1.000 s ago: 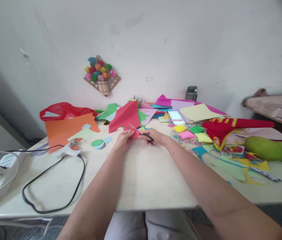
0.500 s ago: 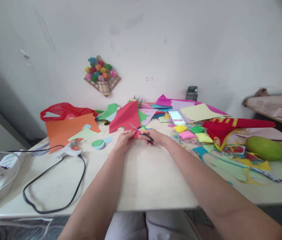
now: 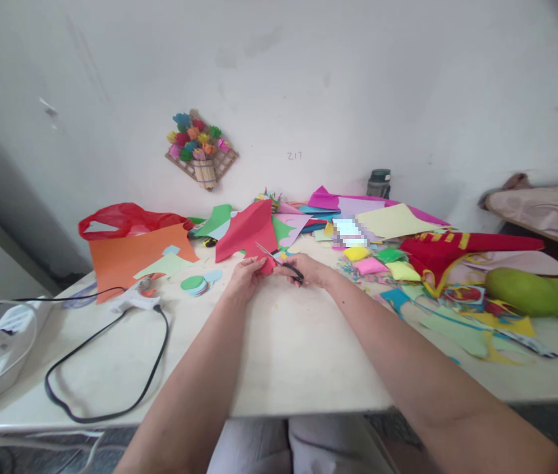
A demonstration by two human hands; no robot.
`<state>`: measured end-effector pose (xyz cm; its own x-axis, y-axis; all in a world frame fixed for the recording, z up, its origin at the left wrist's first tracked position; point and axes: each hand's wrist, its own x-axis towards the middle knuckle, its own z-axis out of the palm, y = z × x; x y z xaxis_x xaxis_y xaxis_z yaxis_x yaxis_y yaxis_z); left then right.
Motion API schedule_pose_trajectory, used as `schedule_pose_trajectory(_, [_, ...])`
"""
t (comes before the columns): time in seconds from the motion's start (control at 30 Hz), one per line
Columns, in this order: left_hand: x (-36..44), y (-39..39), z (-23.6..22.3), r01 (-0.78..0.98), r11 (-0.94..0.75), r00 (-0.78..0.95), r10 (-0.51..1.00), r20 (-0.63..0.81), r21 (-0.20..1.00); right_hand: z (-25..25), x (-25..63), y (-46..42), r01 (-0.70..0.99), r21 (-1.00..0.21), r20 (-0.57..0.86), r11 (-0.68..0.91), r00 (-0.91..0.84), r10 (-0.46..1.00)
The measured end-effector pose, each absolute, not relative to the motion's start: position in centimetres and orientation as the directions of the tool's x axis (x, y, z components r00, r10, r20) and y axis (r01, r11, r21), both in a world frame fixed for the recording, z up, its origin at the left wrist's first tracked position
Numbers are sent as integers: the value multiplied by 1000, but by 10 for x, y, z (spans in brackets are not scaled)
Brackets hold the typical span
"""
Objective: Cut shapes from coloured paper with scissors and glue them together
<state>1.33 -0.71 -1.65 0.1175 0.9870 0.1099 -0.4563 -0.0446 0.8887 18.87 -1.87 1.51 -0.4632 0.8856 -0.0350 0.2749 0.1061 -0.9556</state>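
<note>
A: State the location of the workpiece.

B: The red paper piece (image 3: 269,265) is near the centre of the frame, between the two hands, over the table (image 3: 308,355). Contact with the tabletop cannot be determined.

A: State the condition of the fingers.

B: Left hand (image 3: 246,280): fingers clamped on the red paper piece. Right hand (image 3: 308,270): fingers closed around the black handles of the scissors (image 3: 293,269). The blades point to the upper left; their opening is too small to tell.

A: Report differences from the frame half a second earlier.

B: Minor. The whole scene is displaced slightly leftward in the frame. Both grips are unchanged, and the surrounding items keep their places on the table.

A: Identify adjacent items.

B: Directly above the hands: the large red sheet (image 3: 249,230). Left of the left hand: paper discs (image 3: 193,283), then the glue gun (image 3: 135,299), with the orange sheet (image 3: 120,263) above it. Right of the right hand: the pink packet (image 3: 371,266).

A: Identify outlying items.

B: Lower left: the power strip (image 3: 16,326). Right edge: a green rounded object (image 3: 526,293). Upper left of centre: the flower ornament (image 3: 199,141) on the wall.
</note>
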Motion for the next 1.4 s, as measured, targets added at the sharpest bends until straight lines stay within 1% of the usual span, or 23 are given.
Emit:
schedule_pose_trajectory(0.2, [15,-8,-15,-472,-54,64,993,96,880,15,192,-17,264,-959,-37,108,-489,871])
schedule_pose_trajectory(0.37, [13,-7,-15,-444,-78,29,994,101,893,23,197,-24,279,-956,-69,86,-501,863])
schedule_pose_trajectory(0.47, [13,-8,-13,-418,-91,17,994,108,904,22,198,-22,245,-964,-36,102,-499,866])
schedule_pose_trajectory(0.6, [15,-12,-10,-346,-98,81,988,133,933,16,198,-14,166,-977,54,133,-409,911])
schedule_pose_trajectory(0.7, [17,-13,-10,-277,-93,143,980,137,957,16,196,-12,52,-989,115,138,-316,942])
schedule_pose_trajectory(0.8, [18,-15,-9,-215,-88,210,968,135,973,17,195,-12,-40,-986,167,163,-272,948])
schedule_pose_trajectory(0.93, [22,-18,-8,-144,-56,303,948,98,988,17,190,-13,-84,-978,207,192,-265,942])
schedule_pose_trajectory(1.03, [23,-20,-7,-104,-47,317,945,78,993,16,186,-11,-63,-977,214,204,-277,937])
schedule_pose_trajectory(1.13, [23,-20,-6,-140,-28,312,948,71,990,13,185,-8,-28,-969,245,246,-264,933])
schedule_pose_trajectory(1.3, [21,-18,-1,-345,85,282,959,17,935,9,186,-1,-14,-947,318,320,-164,934])
schedule_pose_trajectory(1.4, [21,-18,-1,-355,102,295,955,8,929,9,186,0,15,-948,313,319,-144,939])
